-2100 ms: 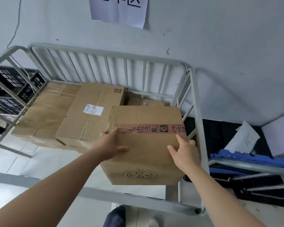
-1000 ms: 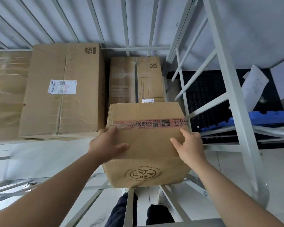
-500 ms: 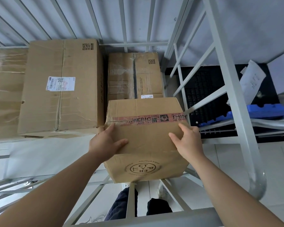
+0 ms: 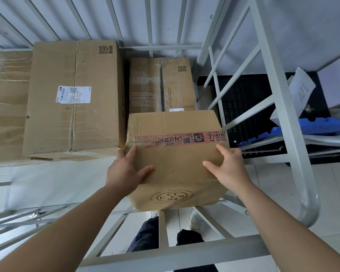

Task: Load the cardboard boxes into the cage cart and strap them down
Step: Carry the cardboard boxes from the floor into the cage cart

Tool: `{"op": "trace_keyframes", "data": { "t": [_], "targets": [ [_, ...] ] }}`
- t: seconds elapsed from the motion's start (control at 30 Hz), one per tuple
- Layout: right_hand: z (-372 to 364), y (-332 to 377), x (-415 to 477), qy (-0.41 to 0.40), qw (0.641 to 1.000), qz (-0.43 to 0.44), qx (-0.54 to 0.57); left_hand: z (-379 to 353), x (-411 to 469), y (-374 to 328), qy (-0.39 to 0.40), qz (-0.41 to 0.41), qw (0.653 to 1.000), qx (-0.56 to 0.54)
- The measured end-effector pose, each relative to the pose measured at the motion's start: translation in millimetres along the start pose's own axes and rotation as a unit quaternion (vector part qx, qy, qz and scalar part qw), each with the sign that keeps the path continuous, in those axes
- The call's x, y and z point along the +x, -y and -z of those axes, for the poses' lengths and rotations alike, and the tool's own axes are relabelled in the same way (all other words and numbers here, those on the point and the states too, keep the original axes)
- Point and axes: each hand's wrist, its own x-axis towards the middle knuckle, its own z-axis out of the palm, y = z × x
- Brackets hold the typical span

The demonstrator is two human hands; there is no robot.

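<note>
Lower now than a moment ago, the brown cardboard box with red tape sits inside the grey metal cage cart, in front of a smaller taped carton. Your left hand and right hand clamp it, fingers curled round its edges. Its tape reads "NKBIG" and "THIN".

Free: bare cart floor front-left, before the labelled box — open from above | Blocked: back row filled by wrapped box, labelled box, small box | Right: side bars just beside the taped box — narrow gap holds the right hand | Front: front rail bars the near side, passable over its top.
</note>
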Motion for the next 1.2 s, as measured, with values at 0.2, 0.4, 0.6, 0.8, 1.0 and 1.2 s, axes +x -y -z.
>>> {"op": "trace_keyframes", "data": {
  "t": [0.2, 0.4, 0.6, 0.8, 1.0, 1.2],
  "targets": [
    [5.3, 8.8, -6.1, 0.011, 0.999, -0.028, 0.019, 7.6, -6.8, 2.2, 0.013, 0.003, 0.999, -0.036],
    [6.1, 21.3, -13.2, 0.016, 0.996, -0.061, -0.063, 16.0, -29.8, 20.0, 0.012, 0.005, 0.998, -0.056],
    [1.2, 44.8, -21.9, 0.042, 0.989, -0.015, -0.139, 37.5, -37.2, 25.2, -0.030, 0.057, 0.996, -0.054],
    [36.6, 65.5, -24.1, 0.018, 0.985, 0.033, -0.167, 62.8, -56.2, 3.3, -0.078, 0.076, 0.993, -0.037],
    [70.7, 85.7, -52.3, -0.022, 0.979, 0.085, -0.182, 79.6, -94.7, -9.3, -0.130, 0.081, 0.985, -0.076],
    [78.1, 115.8, -91.7, -0.010, 0.977, 0.128, -0.169, 120.8, -136.1, -3.1, -0.178, 0.092, 0.978, -0.065]
  ]
}}
